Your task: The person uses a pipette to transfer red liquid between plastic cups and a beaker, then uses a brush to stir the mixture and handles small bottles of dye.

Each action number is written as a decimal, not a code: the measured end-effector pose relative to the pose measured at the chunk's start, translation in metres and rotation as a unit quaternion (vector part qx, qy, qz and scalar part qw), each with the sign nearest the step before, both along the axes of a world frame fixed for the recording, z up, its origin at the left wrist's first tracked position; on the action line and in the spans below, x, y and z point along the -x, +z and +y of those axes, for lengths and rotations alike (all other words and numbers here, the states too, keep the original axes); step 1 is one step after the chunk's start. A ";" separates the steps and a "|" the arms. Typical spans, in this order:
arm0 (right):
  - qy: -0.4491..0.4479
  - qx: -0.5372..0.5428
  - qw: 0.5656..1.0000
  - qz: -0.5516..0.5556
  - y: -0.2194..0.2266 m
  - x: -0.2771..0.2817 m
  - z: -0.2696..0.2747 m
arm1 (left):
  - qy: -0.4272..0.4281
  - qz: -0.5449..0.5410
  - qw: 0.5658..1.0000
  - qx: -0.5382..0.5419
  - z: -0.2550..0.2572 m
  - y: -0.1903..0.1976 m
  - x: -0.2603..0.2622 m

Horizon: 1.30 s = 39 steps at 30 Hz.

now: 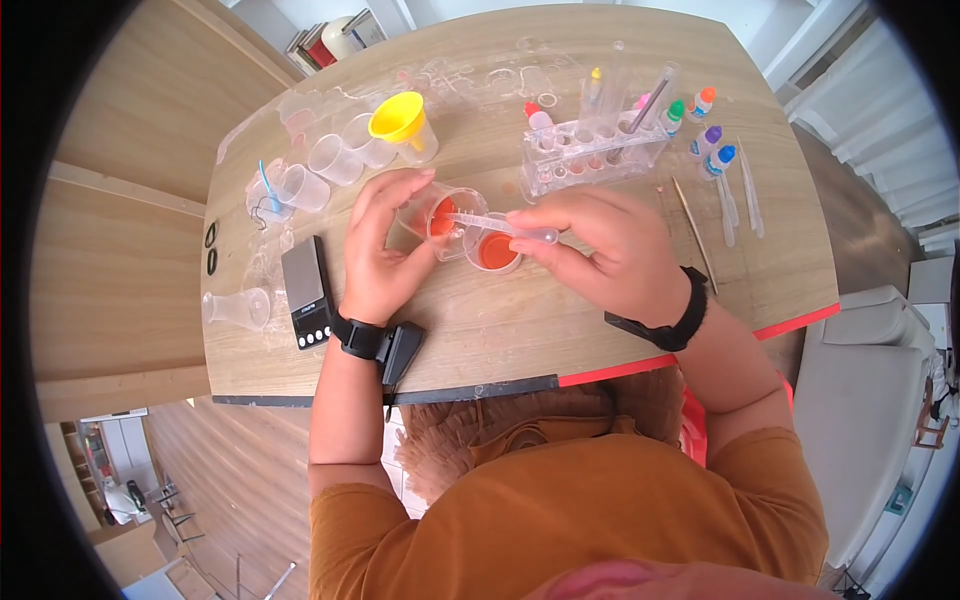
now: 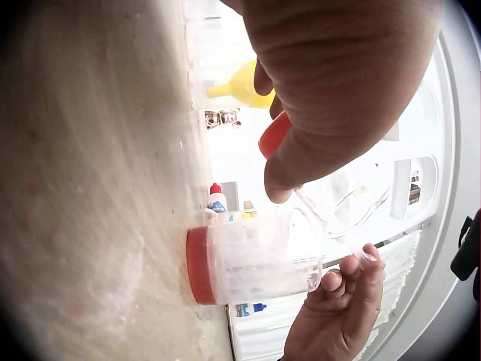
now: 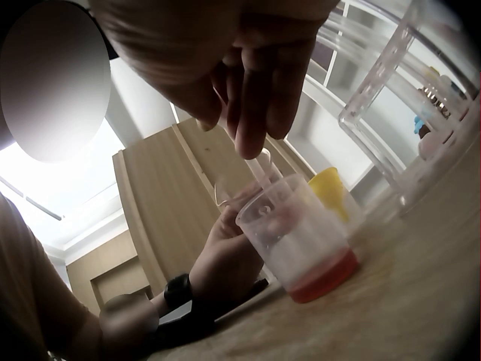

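Note:
My left hand [image 1: 385, 245] grips a clear plastic beaker [image 1: 443, 212] with orange-red liquid in it, tilted toward the right. Between the thumb and fingers of my right hand [image 1: 620, 245] is a translucent plastic dropper [image 1: 490, 223], its thin end reaching to the tilted beaker's mouth. Just below the dropper, a second clear beaker [image 1: 497, 262] stands upright on the table with a layer of red liquid at its bottom. In the right wrist view this upright beaker [image 3: 316, 248] shows from the side, with the left hand [image 3: 233, 248] behind it.
A yellow funnel [image 1: 400, 118] sits in a cup, beside several clear cups [image 1: 335, 160]. At the back right stands a test tube rack [image 1: 600, 155] with dropper bottles [image 1: 708, 140] around it. A black scale [image 1: 308, 290] and a clear flask [image 1: 238, 308] are at left; a thin stick [image 1: 694, 232] lies right.

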State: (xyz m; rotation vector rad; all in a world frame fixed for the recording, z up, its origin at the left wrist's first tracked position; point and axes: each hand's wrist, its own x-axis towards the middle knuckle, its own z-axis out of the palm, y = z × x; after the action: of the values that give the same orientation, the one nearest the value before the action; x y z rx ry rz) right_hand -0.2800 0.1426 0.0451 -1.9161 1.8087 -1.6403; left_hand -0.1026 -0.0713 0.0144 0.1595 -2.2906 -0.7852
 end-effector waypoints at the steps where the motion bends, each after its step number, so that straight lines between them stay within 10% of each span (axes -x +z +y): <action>1: 0.000 0.000 1.000 0.000 -0.001 0.000 0.000 | -0.002 0.002 1.000 0.000 0.000 0.000 0.000; 39: -0.048 0.035 0.989 -0.132 0.014 0.009 0.010 | 0.021 -0.001 1.000 0.010 -0.002 -0.004 0.003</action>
State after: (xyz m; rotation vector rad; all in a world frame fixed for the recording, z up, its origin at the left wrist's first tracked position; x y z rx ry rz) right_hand -0.2886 0.1522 0.0588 -1.5651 1.7829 -1.9076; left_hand -0.1053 -0.0732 0.0101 0.1994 -2.2881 -0.7415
